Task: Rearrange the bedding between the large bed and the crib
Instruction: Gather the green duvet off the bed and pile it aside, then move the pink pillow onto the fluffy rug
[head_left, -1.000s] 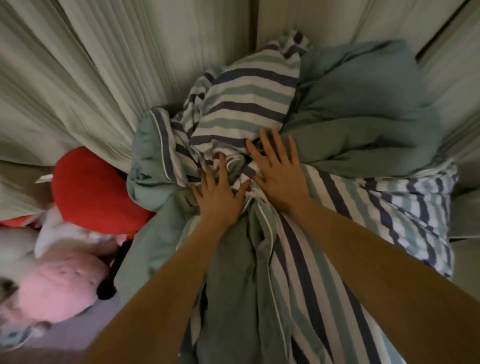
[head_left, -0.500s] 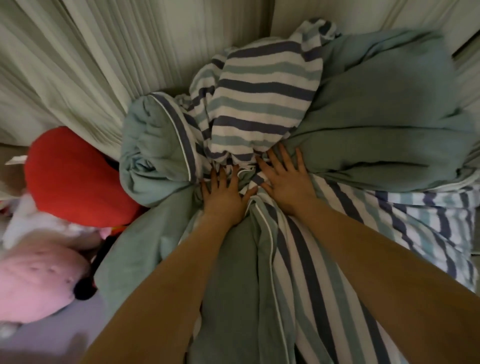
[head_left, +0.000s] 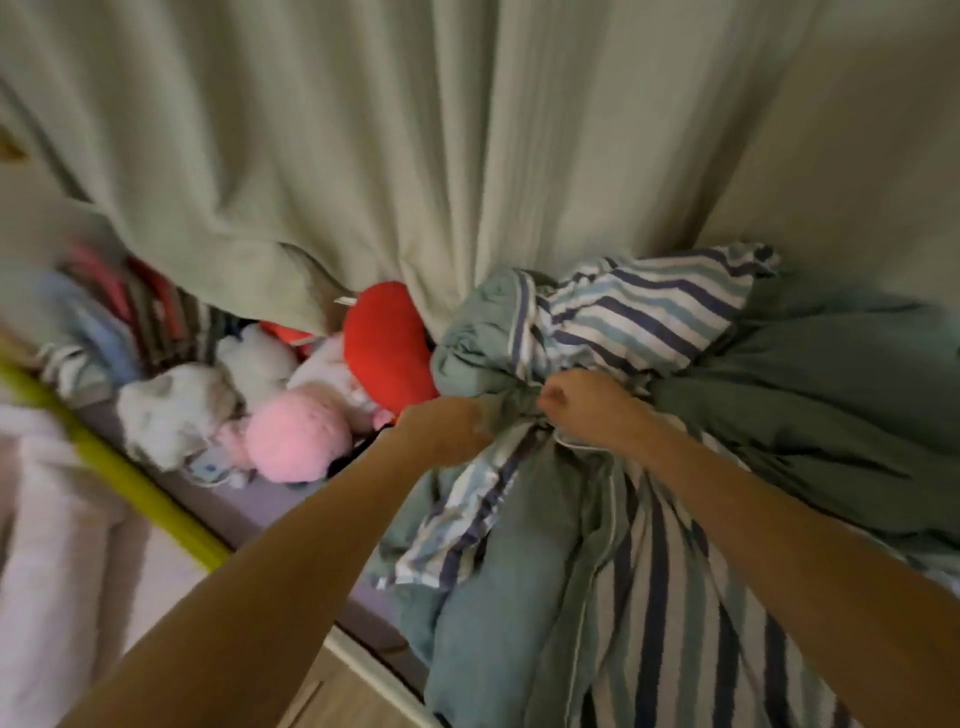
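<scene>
A bulky duvet (head_left: 660, 322), striped white, teal and navy on one face and plain grey-green on the other, is bunched in a heap at the right against the curtain. My left hand (head_left: 447, 431) grips a gathered fold of it at the heap's middle, fingers curled. My right hand (head_left: 587, 405) grips the neighbouring fold just to the right, fist closed around fabric. The duvet trails down towards me under both forearms. Its far-right part (head_left: 841, 395) is plain dark green.
Pale green curtains (head_left: 415, 156) hang behind. Left of the duvet lie a red cushion (head_left: 389, 343), a pink plush toy (head_left: 298, 436), white plush toys (head_left: 176, 405) and folded striped cloths (head_left: 156, 317). A yellow-green rail (head_left: 119, 467) runs diagonally at left, pale pink bedding (head_left: 57, 571) beyond it.
Both hands were pressing flat on the duvet; now their fingers are closed around bunched fabric. The view has pulled back and swung left, showing more toys and the rail.
</scene>
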